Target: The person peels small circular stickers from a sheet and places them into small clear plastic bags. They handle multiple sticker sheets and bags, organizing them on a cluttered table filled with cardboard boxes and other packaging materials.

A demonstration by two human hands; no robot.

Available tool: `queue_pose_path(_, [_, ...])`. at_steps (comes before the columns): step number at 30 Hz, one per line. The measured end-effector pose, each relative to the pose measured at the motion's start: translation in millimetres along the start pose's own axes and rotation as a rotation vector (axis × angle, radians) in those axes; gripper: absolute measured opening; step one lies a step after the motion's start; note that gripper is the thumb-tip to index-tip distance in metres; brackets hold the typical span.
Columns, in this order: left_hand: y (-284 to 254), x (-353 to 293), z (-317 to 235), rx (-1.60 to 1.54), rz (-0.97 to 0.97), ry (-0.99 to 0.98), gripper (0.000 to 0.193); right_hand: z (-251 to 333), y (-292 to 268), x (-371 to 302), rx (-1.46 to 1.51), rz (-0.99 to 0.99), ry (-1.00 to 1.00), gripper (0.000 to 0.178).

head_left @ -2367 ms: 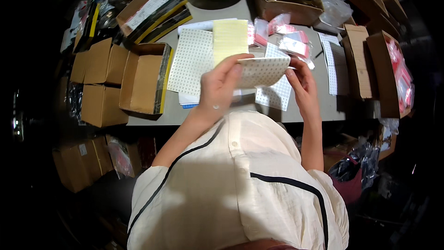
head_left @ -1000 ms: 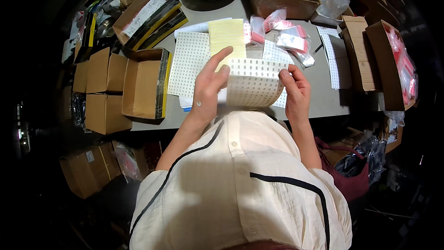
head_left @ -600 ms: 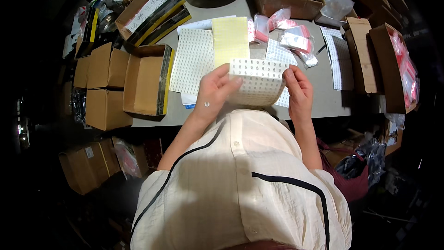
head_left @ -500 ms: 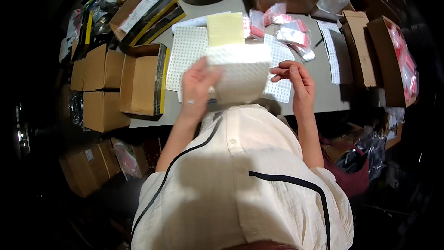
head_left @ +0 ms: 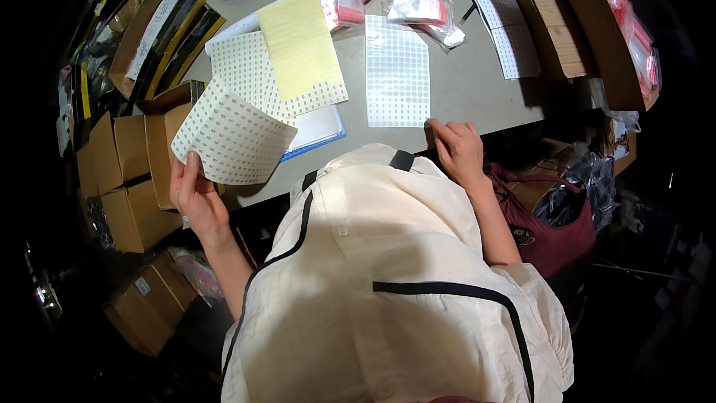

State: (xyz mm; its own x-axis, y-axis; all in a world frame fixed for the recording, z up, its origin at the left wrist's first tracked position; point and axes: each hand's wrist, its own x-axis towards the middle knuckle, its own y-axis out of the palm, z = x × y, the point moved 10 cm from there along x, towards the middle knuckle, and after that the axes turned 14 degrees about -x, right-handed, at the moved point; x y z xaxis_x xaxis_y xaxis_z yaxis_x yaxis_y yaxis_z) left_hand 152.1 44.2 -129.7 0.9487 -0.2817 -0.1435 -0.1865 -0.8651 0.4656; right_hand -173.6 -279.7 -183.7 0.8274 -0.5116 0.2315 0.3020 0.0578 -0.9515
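**Dotted sheet held off the worktop's left edge**

At centre left of the frame, the left hand (head_left: 195, 201) pinches the lower edge of a white dotted sheet (head_left: 231, 136), holding it up beside brown cardboard boxes (head_left: 123, 172). Toward the upper middle, a yellow sticker sheet (head_left: 298, 45) lies on the grey worktop (head_left: 470, 89), with another dotted sheet (head_left: 397, 71) flat to its right. At centre right, the right hand (head_left: 459, 151) rests empty at the worktop's near edge, fingers loosely curled.

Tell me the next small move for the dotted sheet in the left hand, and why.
Probably lay the white dotted sticker sheet down. The left hand holds it off the grey table's left edge, over the cardboard boxes, while the right hand rests at the near edge below another white dotted sheet.
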Motion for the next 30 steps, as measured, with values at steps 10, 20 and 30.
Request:
queue_pose_path(10, [0, 2, -13, -0.024, 0.016, 0.020, 0.031, 0, 7, 18, -0.032, 0.022, -0.038, 0.024])
queue_pose_path(20, [-12, -1, -18, -0.056, -0.034, 0.030, 0.031, -7, 14, 32, -0.057, 0.040, -0.022, 0.022])
queue_pose_path(30, [-16, -8, -23, -0.061, -0.075, 0.041, 0.036, 25, 34, 54, -0.002, 0.186, -0.097, 0.028])
